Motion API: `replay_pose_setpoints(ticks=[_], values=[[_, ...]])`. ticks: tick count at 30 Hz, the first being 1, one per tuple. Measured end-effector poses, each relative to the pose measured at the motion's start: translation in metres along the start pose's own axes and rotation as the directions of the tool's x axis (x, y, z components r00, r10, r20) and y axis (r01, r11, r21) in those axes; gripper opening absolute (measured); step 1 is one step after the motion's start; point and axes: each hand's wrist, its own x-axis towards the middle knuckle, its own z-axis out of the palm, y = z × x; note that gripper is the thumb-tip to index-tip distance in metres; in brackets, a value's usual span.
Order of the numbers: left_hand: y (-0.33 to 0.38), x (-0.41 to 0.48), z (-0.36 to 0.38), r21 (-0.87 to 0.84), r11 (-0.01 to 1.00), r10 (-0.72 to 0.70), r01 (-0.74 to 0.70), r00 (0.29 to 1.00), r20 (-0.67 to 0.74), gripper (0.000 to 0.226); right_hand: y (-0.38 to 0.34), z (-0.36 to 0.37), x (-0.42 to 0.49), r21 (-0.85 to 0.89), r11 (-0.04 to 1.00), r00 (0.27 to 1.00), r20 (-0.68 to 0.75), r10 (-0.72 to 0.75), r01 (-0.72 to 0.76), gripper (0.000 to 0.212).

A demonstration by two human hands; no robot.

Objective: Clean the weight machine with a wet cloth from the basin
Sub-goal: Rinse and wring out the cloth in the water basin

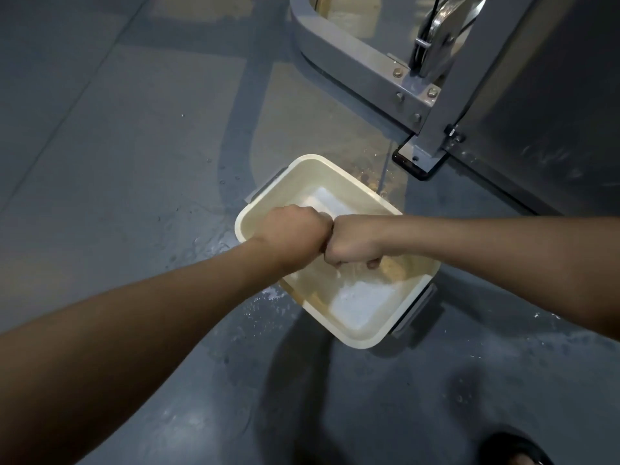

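A cream plastic basin (364,344) with water in it stands on the grey floor. Over it my left hand (292,233) and my right hand (352,243) are clenched into fists, knuckles touching. Both grip a cloth that is almost wholly hidden inside them. Only a tan bit of the cloth (394,267) shows just below my right hand. Thin streams of water fall from under the right fist into the basin. The grey steel frame of the weight machine (352,58) stands behind the basin, with a pulley (446,25) above its upright post.
Water is splashed on the floor around the basin, mostly at its left and far side. The machine's bolted foot plate (419,162) sits close to the basin's far right corner. A foot in a black sandal (516,453) shows at the bottom right.
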Motion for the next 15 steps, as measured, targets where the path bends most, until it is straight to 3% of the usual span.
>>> replay_pose_setpoints(ticks=[2, 3, 5, 7, 10, 12, 13, 15], values=[[-0.011, 0.000, -0.012, -0.272, 0.962, 0.037, 0.022, 0.977, 0.210, 0.025, 0.005, -0.001, -0.001, -0.353, 0.930, 0.958, -0.216, -0.189, 0.104, 0.023], [-0.016, -0.001, -0.018, -0.487, 0.870, 0.092, 0.084, 0.940, 0.327, 0.027, 0.011, -0.002, -0.002, -0.541, 0.830, 0.903, -0.276, -0.330, 0.138, 0.022], [-0.025, -0.007, -0.028, -0.782, 0.543, 0.233, 0.307, 0.839, 0.491, 0.021, 0.023, -0.005, -0.007, -0.797, 0.575, 0.717, -0.290, -0.635, 0.187, 0.018], [-0.030, -0.012, -0.030, -0.830, 0.312, 0.337, 0.462, 0.763, 0.551, 0.021, 0.029, -0.009, -0.010, -0.861, 0.465, 0.559, -0.287, -0.778, 0.205, 0.023], [-0.032, -0.011, -0.019, -0.809, 0.092, 0.538, 0.581, 0.654, 0.531, 0.054, 0.019, -0.016, -0.011, -0.907, 0.341, 0.356, -0.241, -0.903, 0.249, 0.010], [-0.031, -0.008, -0.015, -0.785, -0.002, 0.585, 0.620, 0.637, 0.502, 0.064, 0.010, -0.019, -0.010, -0.914, 0.318, 0.315, -0.233, -0.920, 0.251, 0.006], [-0.029, -0.008, -0.018, -0.781, -0.017, 0.576, 0.625, 0.644, 0.503, 0.055, 0.007, -0.020, -0.010, -0.901, 0.347, 0.324, -0.256, -0.911, 0.262, 0.002], [-0.024, -0.006, -0.024, -0.802, 0.069, 0.541, 0.594, 0.653, 0.530, 0.015, 0.003, -0.020, -0.012, -0.852, 0.442, 0.352, -0.337, -0.873, 0.282, 0.007]])
